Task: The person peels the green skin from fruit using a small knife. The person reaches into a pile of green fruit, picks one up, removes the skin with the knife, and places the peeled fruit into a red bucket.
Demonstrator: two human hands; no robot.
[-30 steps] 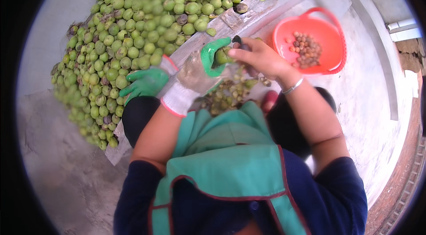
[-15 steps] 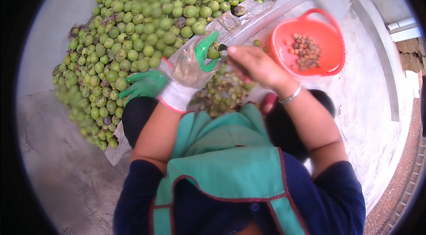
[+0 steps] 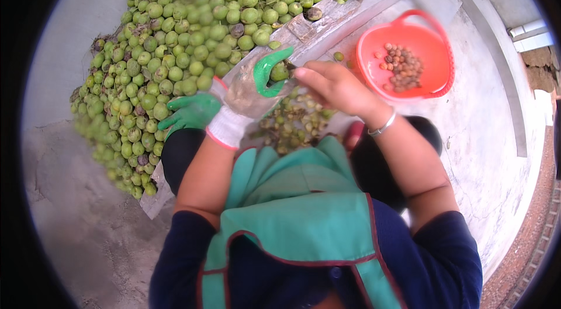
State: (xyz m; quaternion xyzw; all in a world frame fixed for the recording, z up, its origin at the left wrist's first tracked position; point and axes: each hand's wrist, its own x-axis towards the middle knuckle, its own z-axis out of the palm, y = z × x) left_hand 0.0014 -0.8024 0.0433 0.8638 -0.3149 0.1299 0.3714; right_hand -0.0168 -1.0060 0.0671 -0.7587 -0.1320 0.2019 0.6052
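Note:
My left hand [image 3: 255,87], in a white and green rubber-coated glove, is closed round a green-husked walnut [image 3: 279,71]. The walnut's top shows between the green thumb and fingers. Bare, with a bracelet at the wrist, my right hand [image 3: 336,87] meets it from the right. Its fingers are pinched on a small dark-bladed knife [image 3: 291,67], whose tip touches the walnut; the rest of the knife is hidden in the hand. Below both hands, cut pieces of green husk [image 3: 298,125] lie in a heap between my knees.
A large pile of green-husked walnuts [image 3: 169,46] spreads at the left and far side, edged by a wooden board [image 3: 301,28]. At the right stands a red basket [image 3: 435,69] with brown shelled-out nuts [image 3: 403,66]. A spare green glove [image 3: 190,111] lies by my left knee.
My left hand has tilted slightly, and the walnut has turned a little in it. The right fingers have come closer against the walnut, covering more of the knife. A green piece now shows above the left glove.

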